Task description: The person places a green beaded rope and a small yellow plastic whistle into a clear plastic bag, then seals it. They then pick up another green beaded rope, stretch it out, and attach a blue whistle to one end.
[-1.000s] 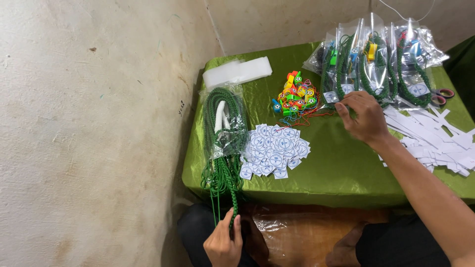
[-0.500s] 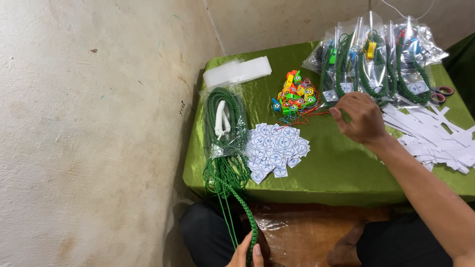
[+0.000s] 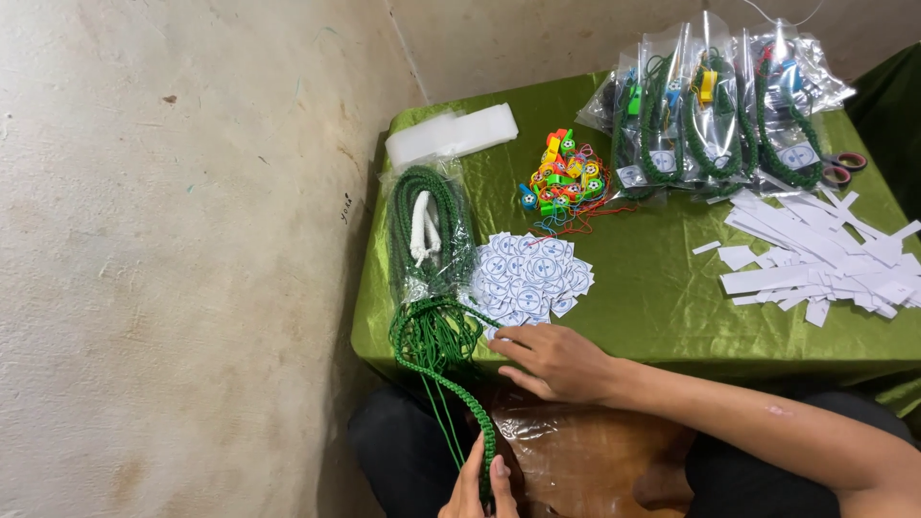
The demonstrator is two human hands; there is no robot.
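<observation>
My left hand (image 3: 480, 484) is at the bottom edge, below the table, closed on a green braided cord (image 3: 459, 395) that runs up to a bundle of green cords (image 3: 429, 331) spilling from a clear bag (image 3: 427, 225). My right hand (image 3: 556, 360) rests near the table's front edge, fingers spread, touching the near side of a pile of small round white-and-blue stickers (image 3: 532, 278). It holds nothing.
A green cloth covers the table (image 3: 662, 297). Colourful small whistles (image 3: 564, 177) lie in a heap, packed bags of green cords (image 3: 715, 105) at the back, white paper strips (image 3: 825, 264) and scissors (image 3: 842, 168) on the right, a white foam block (image 3: 451, 134), a plaster wall on the left.
My right hand has moved from the whistles and bags at the back to the sticker pile at the front. My left hand has dropped lower, pulling the braided cord down.
</observation>
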